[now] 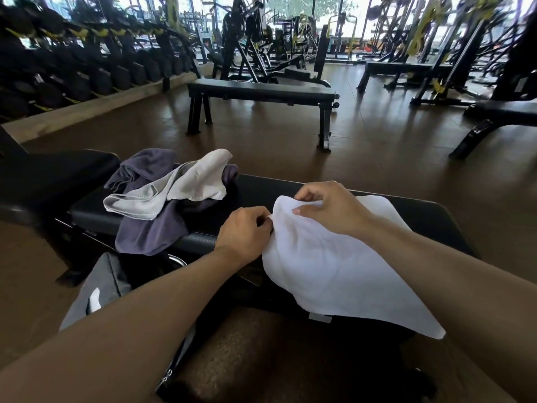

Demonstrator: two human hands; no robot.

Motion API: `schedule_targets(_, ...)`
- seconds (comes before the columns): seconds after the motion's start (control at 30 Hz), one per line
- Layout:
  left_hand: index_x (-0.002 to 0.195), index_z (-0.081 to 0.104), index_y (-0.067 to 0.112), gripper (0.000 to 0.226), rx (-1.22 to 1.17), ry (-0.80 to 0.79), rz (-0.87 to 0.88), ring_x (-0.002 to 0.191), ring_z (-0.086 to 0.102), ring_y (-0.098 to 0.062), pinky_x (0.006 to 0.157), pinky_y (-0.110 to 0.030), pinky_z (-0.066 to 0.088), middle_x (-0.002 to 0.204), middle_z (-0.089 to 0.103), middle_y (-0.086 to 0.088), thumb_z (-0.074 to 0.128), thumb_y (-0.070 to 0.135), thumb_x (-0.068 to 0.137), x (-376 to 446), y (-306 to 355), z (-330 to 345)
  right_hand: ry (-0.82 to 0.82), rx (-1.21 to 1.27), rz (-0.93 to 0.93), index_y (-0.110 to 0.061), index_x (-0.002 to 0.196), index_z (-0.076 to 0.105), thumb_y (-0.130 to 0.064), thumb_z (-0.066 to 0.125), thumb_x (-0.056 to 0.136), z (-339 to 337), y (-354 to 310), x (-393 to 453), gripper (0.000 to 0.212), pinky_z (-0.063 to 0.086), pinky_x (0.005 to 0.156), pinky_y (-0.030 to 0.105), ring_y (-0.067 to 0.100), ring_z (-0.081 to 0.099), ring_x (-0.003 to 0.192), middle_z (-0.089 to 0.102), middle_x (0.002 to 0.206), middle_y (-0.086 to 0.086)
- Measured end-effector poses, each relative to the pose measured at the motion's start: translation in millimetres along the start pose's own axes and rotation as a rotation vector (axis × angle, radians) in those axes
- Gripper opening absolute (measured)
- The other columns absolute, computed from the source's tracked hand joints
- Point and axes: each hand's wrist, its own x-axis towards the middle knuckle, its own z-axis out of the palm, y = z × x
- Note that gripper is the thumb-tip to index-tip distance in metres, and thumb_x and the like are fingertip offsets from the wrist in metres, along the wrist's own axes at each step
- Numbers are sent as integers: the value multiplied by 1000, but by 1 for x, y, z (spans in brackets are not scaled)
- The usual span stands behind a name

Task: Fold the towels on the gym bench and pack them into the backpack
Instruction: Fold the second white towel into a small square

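Note:
A white towel point(334, 271) lies spread over the near end of the black gym bench point(430, 219) and hangs off its front edge. My left hand point(247, 231) pinches the towel's left edge. My right hand point(331, 207) pinches its top edge just beside it. A light grey towel point(180, 187) lies crumpled on top of a purple towel point(148, 231) at the bench's left part. A grey and black backpack point(98, 289) stands on the floor below the bench, partly hidden by my left forearm.
Another flat bench point(261, 93) stands a few steps ahead on the brown floor. A dumbbell rack point(72, 82) runs along the left wall. Weight machines point(436, 53) fill the back and right. A further bench point(505, 114) sits at the right.

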Motion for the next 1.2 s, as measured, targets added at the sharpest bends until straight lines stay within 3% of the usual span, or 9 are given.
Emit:
schedule_targets(0.13,63,50,3,55,-264,79,-167,54,40,-16,54,-31,33,53,45,1,53,43,101,5,5,-1,-91,59,-42,-16,91,74,-3,72,88,-5,-3,-2,13,57,83,35,14,71,85,75,90,-3)
schedule_targets(0.3,96,73,15,13,-561,67,-165,74,66,-10,63,-19,52,86,75,-2,62,22,99,5,6,-1,-142,-13,-54,-26,94,79,-26,75,91,4,-12,-7,5,50,77,17,2,68,87,75,87,-15)
schedule_targets(0.4,95,77,17,10,-699,51,-197,84,73,-15,72,-25,57,88,78,-1,68,21,96,4,8,1,-87,38,-29,-26,88,78,-35,76,89,11,-17,-6,9,45,72,12,1,66,81,73,82,-15)
schedule_targets(0.57,98,76,11,13,-887,15,-207,78,74,-14,67,-24,58,89,79,-6,72,23,93,-6,22,-1,18,215,106,-20,85,76,-33,78,86,13,-27,0,13,51,73,27,10,70,81,76,86,-4)
schedule_targets(0.73,96,75,13,10,-921,10,-199,85,73,-21,80,-38,58,92,78,-8,66,16,97,-8,22,0,20,230,197,-21,82,73,-40,80,84,13,-33,1,20,44,61,23,5,59,68,73,80,-5)
schedule_targets(0.87,90,75,16,21,-918,-4,-200,87,71,-22,87,-44,57,90,77,-9,56,15,99,-9,23,2,36,287,267,-19,85,74,-41,79,84,14,-33,1,22,45,64,25,7,58,70,71,83,-2)
schedule_targets(1.0,88,73,17,18,-943,-34,-215,98,72,-37,93,-53,55,99,76,-19,57,25,90,-10,24,5,42,301,275,-19,84,75,-41,80,84,13,-34,0,23,46,65,24,6,59,69,73,82,2)
schedule_targets(1.13,85,71,13,20,-1012,-39,-214,84,69,-26,83,-42,53,88,75,-13,62,24,99,-11,24,6,55,293,281,-19,80,73,-42,80,83,15,-34,1,24,45,66,29,9,58,70,72,79,2)
schedule_targets(1.2,90,72,11,15,-969,-29,-191,91,73,-28,88,-43,56,94,77,-13,66,23,98,-12,23,5,36,250,258,-20,79,72,-42,80,82,14,-34,1,24,44,64,31,11,55,67,71,77,5)
